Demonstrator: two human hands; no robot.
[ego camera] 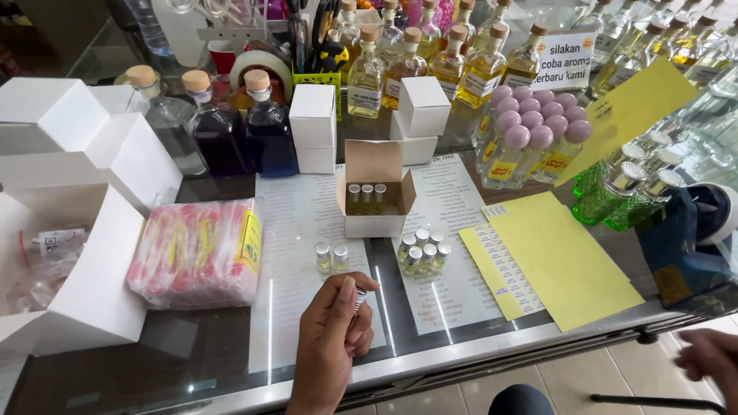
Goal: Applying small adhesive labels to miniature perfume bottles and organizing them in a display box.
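My left hand point(330, 338) rests on the glass counter near its front edge, fingers closed around a small glass vial with a silver cap point(358, 300). Just beyond it stand two loose small vials point(332, 258). To their right is a cluster of several silver-capped vials point(423, 250). A small open white box point(373, 201) behind them holds three vials upright. My right hand point(711, 361) is low at the right edge, off the counter, blurred, and seems to hold nothing.
A wrapped pink-and-yellow packet point(196, 252) lies left, beside open white boxes point(84, 300). Yellow label sheets point(561, 265) lie right. Cork-stoppered bottles point(219, 134), pink-capped bottles point(530, 138), green bottles point(623, 188) and a blue tape dispenser point(684, 238) ring the counter.
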